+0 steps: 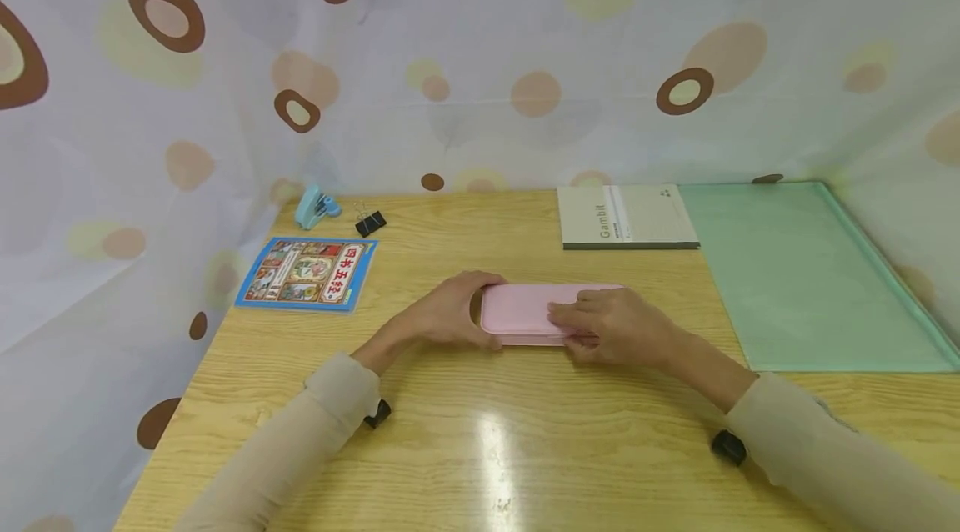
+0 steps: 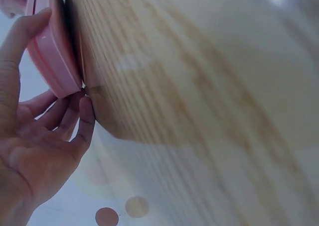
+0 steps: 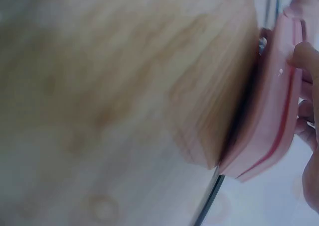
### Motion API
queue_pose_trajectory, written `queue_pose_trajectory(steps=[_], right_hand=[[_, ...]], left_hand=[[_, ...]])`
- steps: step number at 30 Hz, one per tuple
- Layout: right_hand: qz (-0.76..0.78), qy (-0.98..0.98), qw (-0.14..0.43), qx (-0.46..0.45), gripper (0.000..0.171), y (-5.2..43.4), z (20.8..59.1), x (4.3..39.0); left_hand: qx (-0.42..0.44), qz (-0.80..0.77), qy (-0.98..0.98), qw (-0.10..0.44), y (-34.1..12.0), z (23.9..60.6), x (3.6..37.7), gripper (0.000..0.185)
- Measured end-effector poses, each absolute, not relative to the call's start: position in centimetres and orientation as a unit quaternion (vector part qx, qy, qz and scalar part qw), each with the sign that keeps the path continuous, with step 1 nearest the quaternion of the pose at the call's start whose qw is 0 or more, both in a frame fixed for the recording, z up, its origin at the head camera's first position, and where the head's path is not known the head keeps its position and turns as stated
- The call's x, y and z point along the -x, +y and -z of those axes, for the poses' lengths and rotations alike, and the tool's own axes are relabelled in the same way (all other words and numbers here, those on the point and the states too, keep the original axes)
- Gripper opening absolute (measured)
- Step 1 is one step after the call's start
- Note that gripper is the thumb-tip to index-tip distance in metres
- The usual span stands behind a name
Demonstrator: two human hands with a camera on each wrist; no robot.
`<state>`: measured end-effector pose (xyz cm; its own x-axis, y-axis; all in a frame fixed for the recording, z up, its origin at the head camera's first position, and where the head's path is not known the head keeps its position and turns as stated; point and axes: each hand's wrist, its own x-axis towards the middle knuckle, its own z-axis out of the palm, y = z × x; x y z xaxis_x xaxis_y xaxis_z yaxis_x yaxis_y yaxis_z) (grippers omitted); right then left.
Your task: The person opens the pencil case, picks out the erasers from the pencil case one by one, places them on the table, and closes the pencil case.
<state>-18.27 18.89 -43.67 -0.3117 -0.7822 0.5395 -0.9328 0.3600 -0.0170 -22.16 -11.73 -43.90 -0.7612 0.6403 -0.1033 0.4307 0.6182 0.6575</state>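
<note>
Looking down from the head view, both hands clasp a pink case [image 1: 525, 313] lying flat mid-desk [image 1: 480, 432]: left hand [image 1: 448, 311] curled round its end, right hand [image 1: 611, 323] gripping the other; lid seemingly shut, opening not begun. Left wrist view adds fingers [image 2: 85, 119] tucked under its corner. Right wrist view alone shows the lid seam.
</note>
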Motion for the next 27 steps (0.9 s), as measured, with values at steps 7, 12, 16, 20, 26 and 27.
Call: queue_pose_trajectory(steps=[7,12,16,20,26,27], right_hand=[[-0.161,-0.863,0.119,-0.464,0.055,22.2,42.6,17.7],[-0.211,-0.876,0.152,-0.406,0.031,23.1,41.0,17.9],[-0.307,-0.902,0.110,-0.285,0.020,23.9,40.4,18.7],[-0.371,-0.902,0.039,-0.216,0.030,25.2,40.6,19.9],[-0.449,-0.876,-0.040,-0.173,0.043,25.7,41.0,22.0],[-0.460,-0.872,-0.051,-0.159,0.045,25.6,41.0,22.4]], left_hand=[[-0.314,-0.324,0.878,0.160,-11.4,44.4,21.9,0.093],[-0.306,-0.352,0.869,0.167,-11.6,44.3,21.7,0.107],[-0.311,-0.379,0.854,0.177,-11.7,44.4,21.8,0.115],[-0.309,-0.394,0.845,0.188,-11.9,44.6,21.7,0.124],[-0.262,-0.392,0.860,0.193,-12.4,44.6,21.3,0.139],[-0.257,-0.393,0.862,0.192,-12.4,44.6,21.2,0.140]])
